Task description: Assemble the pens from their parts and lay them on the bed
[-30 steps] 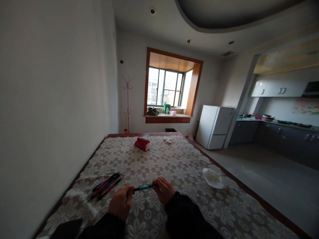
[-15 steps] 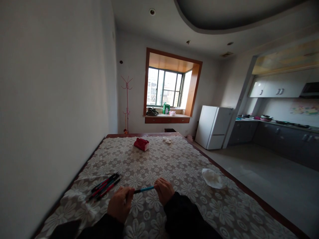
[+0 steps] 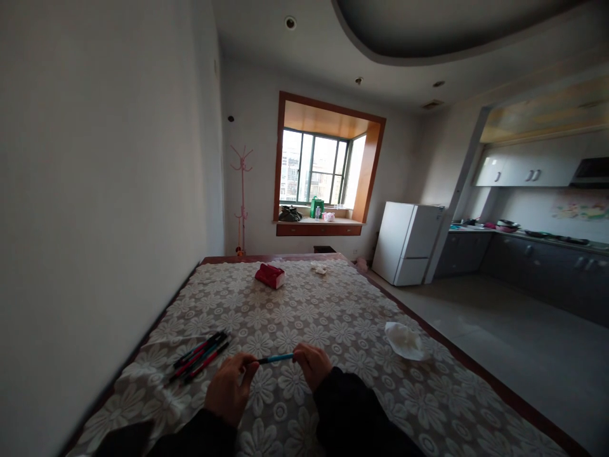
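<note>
- The left hand point(image 3: 231, 388) and right hand point(image 3: 311, 366), low in the middle of the frame, pinch the two ends of a blue pen point(image 3: 276, 358): the left fingers are clamped on its dark left end, the right fingers closed on its blue right end. The pen hangs level just above the cloth point(image 3: 333, 330) (whether it touches the cloth I cannot tell).
- My judgement: each hand holds by fingertips alone, so a pull or twist could let one end slip, and the pen would drop and roll on the lace.
- If the two ends come apart suddenly, a small part could spring loose and vanish among the flower pattern (the light is dim and the pattern busy).
- Left of the hands, at lower left, lies a bundle of pens point(image 3: 200, 355), red and dark. A swing of the left elbow could scatter them toward the wall-side edge.
- Right of the hands, at lower right of centre, sits a crumpled tissue point(image 3: 404, 339) near the table edge; a sleeve could brush it onto the floor.
- Far off, mid-frame, a red box point(image 3: 270, 275) and a small white scrap point(image 3: 318, 268) lie well apart from the hands, and I see little risk to them.
</note>
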`<state>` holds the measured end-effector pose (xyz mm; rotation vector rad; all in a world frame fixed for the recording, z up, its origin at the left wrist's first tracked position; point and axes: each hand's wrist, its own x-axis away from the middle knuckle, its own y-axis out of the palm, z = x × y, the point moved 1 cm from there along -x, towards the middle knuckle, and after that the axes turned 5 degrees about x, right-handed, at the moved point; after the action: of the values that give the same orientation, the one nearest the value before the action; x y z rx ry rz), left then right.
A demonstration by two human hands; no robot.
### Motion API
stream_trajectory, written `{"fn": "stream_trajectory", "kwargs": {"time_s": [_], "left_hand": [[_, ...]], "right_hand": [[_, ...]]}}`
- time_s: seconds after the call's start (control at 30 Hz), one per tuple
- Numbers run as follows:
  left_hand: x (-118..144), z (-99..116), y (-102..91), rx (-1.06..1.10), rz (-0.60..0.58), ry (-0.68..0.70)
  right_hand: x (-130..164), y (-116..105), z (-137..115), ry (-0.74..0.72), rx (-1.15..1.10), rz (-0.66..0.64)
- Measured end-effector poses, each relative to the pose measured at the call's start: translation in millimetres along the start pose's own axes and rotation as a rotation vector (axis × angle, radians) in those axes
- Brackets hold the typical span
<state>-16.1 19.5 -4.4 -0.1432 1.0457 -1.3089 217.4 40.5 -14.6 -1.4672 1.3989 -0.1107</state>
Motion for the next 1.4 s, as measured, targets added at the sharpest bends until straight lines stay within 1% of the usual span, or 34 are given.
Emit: {"fn": "stream_trajectory", "kwargs": {"time_s": [0.07, 0.13, 0.27, 0.33, 0.47, 0.67, 0.83, 0.93, 1.0, 1.03, 1.17, 1.23, 1.3, 1.4], "left_hand": [[0.1, 1.0, -0.3, -0.011, -0.003, -0.02], [0.1, 2.2, -0.2, -0.02, -0.019, -0.008], [-0.7, 4.6, 0.5, -0.026, -0.07, 0.074], [-1.2, 4.8, 0.1, -0.018, -0.07, 0.115], [-1.1, 2.2, -0.2, -0.001, -0.038, 0.164], [-0.2, 0.8, 0.0, -0.007, 0.044, 0.187], [-0.1, 3.7, 0.1, -0.014, 0.041, 0.194], [0.7, 3.1, 1.9, -0.022, 0.008, 0.152], [1.1, 2.1, 2.7, -0.029, -0.013, 0.114], [1.1, 1.7, 2.8, -0.031, -0.019, 0.095], [0.6, 1.4, 1.1, -0.012, -0.028, 0.027], [0.4, 1.8, 0.8, 0.004, -0.039, 0.01], [0.4, 2.0, 1.5, 0.031, -0.051, 0.016], [1.2, 1.7, 3.3, 0.08, -0.069, 0.068]], "right_hand": [[0.1, -2.8, -4.1, -0.027, -0.039, 0.005], [-0.2, -3.9, -6.2, -0.056, -0.048, 0.023], [-0.7, -1.6, -4.2, -0.102, -0.035, 0.073], [-0.7, 0.5, -1.7, -0.1, -0.017, 0.078], [-0.4, 4.1, 2.9, -0.065, 0.03, 0.053], [0.5, 7.5, 7.4, 0.021, 0.089, -0.008], [-0.1, 8.3, 11.8, 0.077, -0.006, -0.021], [-0.7, 8.4, 13.2, 0.134, -0.165, 0.009], [-1.6, 9.2, 12.4, 0.185, -0.362, 0.022], [-2.4, 9.9, 11.3, 0.216, -0.495, 0.013], [-5.7, 10.6, 3.2, 0.338, -1.114, -0.088], [-6.2, 7.9, -2.0, 0.368, -1.344, -0.117], [-5.6, 4.2, -6.6, 0.374, -1.492, -0.132], [-4.4, 0.5, -11.1, 0.345, -1.582, -0.154]]}}
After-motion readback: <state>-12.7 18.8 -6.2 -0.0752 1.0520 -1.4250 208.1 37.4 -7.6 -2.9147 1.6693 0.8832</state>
